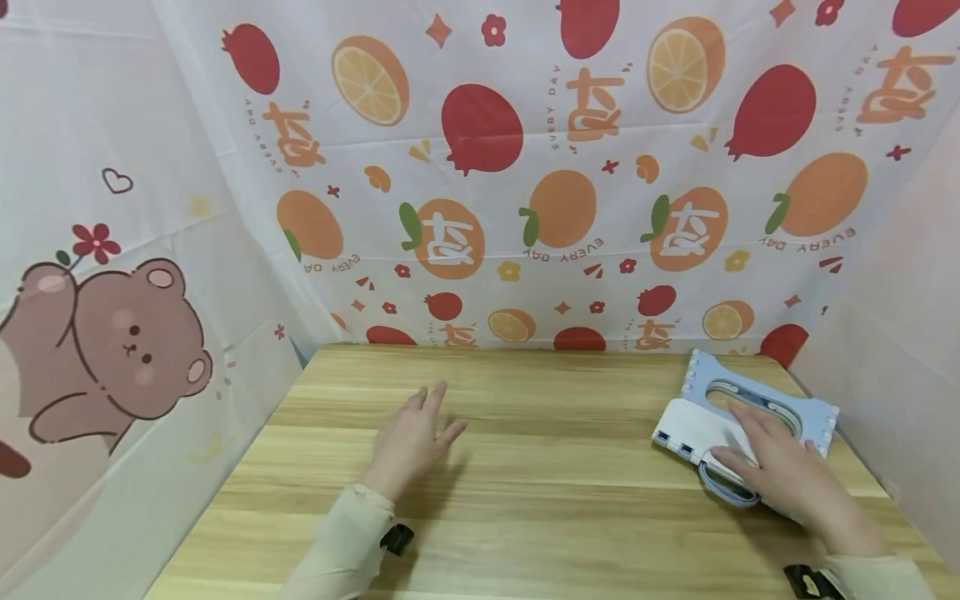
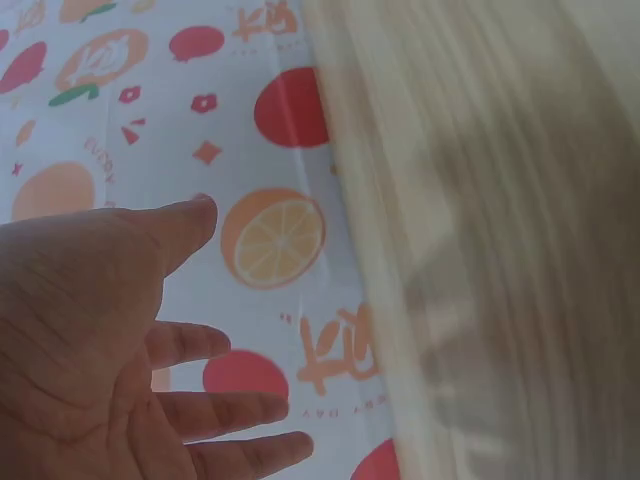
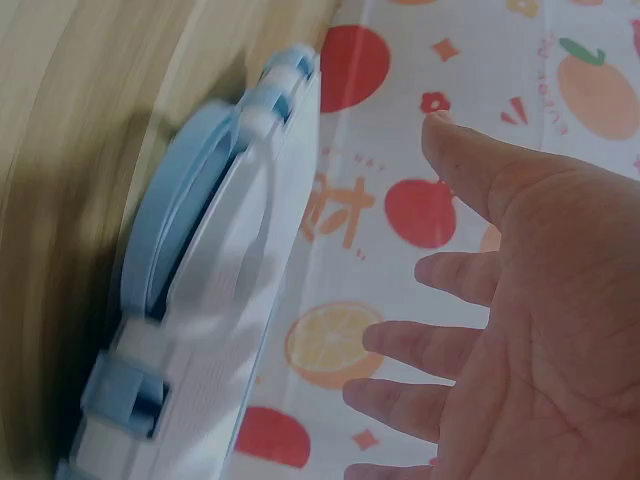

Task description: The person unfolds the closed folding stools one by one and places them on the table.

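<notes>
What looks like a folded plastic stool (image 1: 701, 427), white and light blue, lies at the right of the wooden table (image 1: 525, 500). Its blue part has an oval opening, and a light-blue loop handle (image 3: 160, 220) sticks out along the hinged near edge. My right hand (image 1: 787, 471) overlaps the white panel in the head view. Seen from the right wrist, its fingers (image 3: 420, 350) are spread and apart from the panel. Over the left half of the table hovers my left hand (image 1: 408, 442), holding nothing, with thumb and fingers (image 2: 225, 410) extended.
Behind the table hangs a white curtain (image 1: 487, 275) printed with fruit. Another curtain (image 1: 247, 350) with a bear closes off the left side, and a pale one (image 1: 885, 333) stands along the right edge. Each wrist wears a black strap (image 1: 397, 540).
</notes>
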Demonstrator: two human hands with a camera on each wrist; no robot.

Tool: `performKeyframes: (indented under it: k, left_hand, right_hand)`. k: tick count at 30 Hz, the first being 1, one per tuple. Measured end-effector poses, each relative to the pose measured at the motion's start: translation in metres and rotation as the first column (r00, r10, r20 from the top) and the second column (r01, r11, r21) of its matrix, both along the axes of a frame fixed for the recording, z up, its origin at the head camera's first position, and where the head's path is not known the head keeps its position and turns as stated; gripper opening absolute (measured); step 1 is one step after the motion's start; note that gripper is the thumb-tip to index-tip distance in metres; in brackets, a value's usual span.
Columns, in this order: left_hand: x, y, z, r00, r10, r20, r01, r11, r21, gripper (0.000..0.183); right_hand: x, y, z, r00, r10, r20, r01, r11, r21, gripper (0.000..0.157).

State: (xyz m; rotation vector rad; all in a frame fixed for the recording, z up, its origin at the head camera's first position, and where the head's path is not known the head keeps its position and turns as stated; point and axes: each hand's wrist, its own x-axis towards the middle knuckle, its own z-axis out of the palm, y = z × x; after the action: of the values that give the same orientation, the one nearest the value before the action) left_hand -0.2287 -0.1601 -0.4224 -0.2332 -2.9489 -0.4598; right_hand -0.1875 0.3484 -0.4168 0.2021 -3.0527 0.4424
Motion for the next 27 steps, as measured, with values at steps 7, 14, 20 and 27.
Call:
performKeyframes:
  k: [7,14,20,27]
  left_hand:
    - [0.000,0.016,-0.010,0.998,-0.055,0.006,0.055,0.998,0.024,0.071]
    - [-0.001,0.040,-0.011,0.992,-0.125,-0.009,0.125,0.990,0.059,0.067]
    - [0.000,0.064,-0.014,0.982,-0.188,0.022,0.186,0.980,0.068,0.063]
    - [0.005,0.086,-0.025,0.965,-0.260,0.020,0.259,0.965,0.045,0.056]
  right_hand:
    - [-0.007,0.028,-0.006,0.999,0.054,-0.004,-0.054,0.998,0.044,0.084]
    - [-0.015,0.055,-0.010,0.997,0.066,0.039,-0.069,0.994,0.081,0.080]
    - [-0.023,0.073,-0.012,0.995,0.088,0.045,-0.093,0.991,0.099,0.075]
    - [-0.031,0.086,-0.021,0.990,0.100,0.098,-0.107,0.992,0.069,0.077]
